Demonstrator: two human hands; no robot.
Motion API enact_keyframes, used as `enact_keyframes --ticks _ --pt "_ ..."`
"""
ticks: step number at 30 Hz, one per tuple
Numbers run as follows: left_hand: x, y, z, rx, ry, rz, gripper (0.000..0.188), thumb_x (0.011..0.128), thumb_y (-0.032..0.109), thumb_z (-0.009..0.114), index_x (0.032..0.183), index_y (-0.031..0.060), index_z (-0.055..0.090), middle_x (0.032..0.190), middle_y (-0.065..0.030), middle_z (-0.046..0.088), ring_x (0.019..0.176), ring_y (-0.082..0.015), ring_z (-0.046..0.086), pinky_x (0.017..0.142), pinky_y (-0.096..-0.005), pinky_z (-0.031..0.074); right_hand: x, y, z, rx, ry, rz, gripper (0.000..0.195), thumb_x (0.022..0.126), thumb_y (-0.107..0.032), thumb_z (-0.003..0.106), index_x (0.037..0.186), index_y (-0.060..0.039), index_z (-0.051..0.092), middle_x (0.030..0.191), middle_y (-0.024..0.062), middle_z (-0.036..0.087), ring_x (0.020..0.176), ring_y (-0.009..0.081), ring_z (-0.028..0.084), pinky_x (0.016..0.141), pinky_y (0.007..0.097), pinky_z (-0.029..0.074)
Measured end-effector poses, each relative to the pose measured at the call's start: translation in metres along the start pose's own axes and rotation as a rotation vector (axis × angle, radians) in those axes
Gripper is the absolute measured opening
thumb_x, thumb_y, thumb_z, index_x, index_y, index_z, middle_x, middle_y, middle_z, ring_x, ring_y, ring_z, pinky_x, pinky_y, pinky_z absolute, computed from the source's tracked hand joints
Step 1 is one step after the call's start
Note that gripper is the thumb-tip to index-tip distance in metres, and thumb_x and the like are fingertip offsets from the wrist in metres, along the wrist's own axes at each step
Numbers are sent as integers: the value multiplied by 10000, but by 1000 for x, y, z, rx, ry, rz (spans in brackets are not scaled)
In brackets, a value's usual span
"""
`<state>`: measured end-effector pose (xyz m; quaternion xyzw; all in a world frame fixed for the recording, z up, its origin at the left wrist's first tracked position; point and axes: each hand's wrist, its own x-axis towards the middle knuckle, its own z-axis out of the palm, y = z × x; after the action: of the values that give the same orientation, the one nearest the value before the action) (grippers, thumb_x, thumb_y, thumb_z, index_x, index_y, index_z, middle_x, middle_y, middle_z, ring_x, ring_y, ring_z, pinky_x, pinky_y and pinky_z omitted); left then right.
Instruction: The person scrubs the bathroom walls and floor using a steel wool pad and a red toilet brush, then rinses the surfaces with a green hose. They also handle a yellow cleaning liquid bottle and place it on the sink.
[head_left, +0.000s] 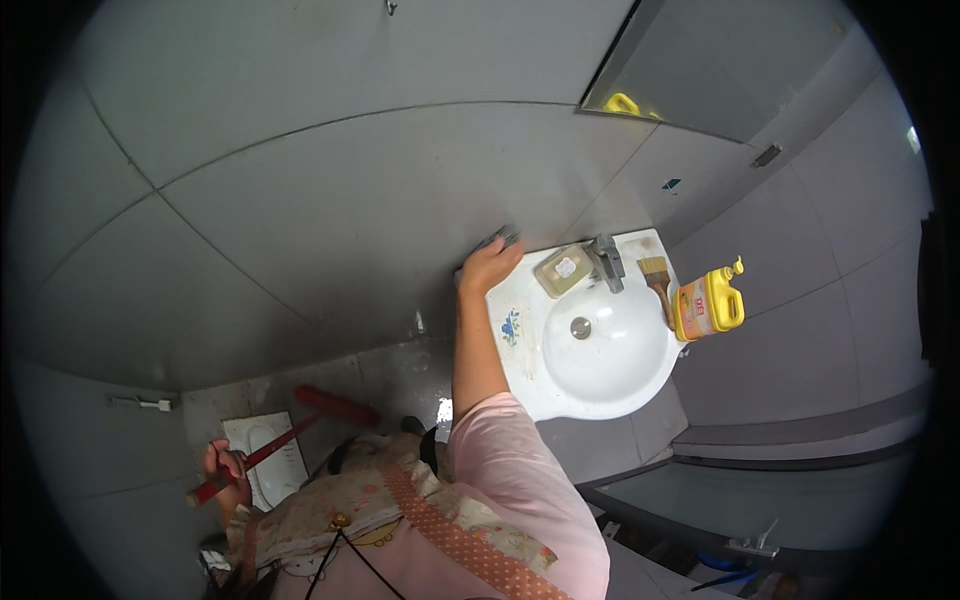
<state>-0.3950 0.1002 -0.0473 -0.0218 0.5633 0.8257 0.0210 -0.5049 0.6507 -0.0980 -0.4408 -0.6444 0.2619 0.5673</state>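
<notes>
My right hand (491, 266) is closed around a dark grey scrubbing pad (504, 238) at the back left corner of the white washbasin (517, 375), close to the tiled wall. At the lower left, my left hand (226, 472) grips the red handle of a broom or floor brush (337, 405), whose red head is low over the floor. A soap box (562, 271) lies beside the grey faucet (608, 262). Right of the faucet lies a bristle brush with a wooden handle (658, 281). The yellow pump bottle (705, 304) stands at the basin's right edge.
A white squat toilet (274, 469) is set in the floor at the lower left. Grey tiled walls (337, 210) surround the basin. A mirror (705, 67) hangs at the upper right. A dark-framed door (765, 495) is at the lower right.
</notes>
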Motion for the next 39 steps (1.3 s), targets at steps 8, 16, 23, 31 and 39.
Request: enact_keyframes --ticks 8,16,23,31,39 --pt "-1 2 -6 -20 12 -20 362 1006 295 383 952 6 594 440 3 414 400 -114 387 605 -292 404 94 42 -44 -74 49 -139 377 903 -185 533 1101 135 536 1098 311 555 1023 438 527 929 443 408" --pt "10 -5 -8 -22 -50 5 355 995 297 391 920 10 587 438 6 411 389 -104 387 600 -284 408 67 43 -10 2 56 -19 280 887 -129 517 946 145 521 926 331 570 867 469 546 814 468 432" --pt "15 -1 0 52 -103 -11 317 986 272 421 909 19 594 449 0 428 401 -108 402 594 -287 411 53 76 -2 -151 -98 5 237 832 -59 546 910 164 536 907 349 564 886 490 537 819 506 409" --pt "20 3 18 61 -92 -16 314 983 279 427 917 23 597 456 -2 439 406 -112 409 598 -291 412 141 80 -21 -207 -187 274 226 863 -53 511 952 154 529 915 350 601 899 472 591 786 500 449" --pt "32 -5 10 26 -174 -10 307 986 269 426 919 22 596 466 -4 461 413 -112 423 588 -291 423 104 10 -43 -71 -316 -80 413 871 -73 494 1183 192 440 1232 387 463 1189 491 437 1036 470 336"
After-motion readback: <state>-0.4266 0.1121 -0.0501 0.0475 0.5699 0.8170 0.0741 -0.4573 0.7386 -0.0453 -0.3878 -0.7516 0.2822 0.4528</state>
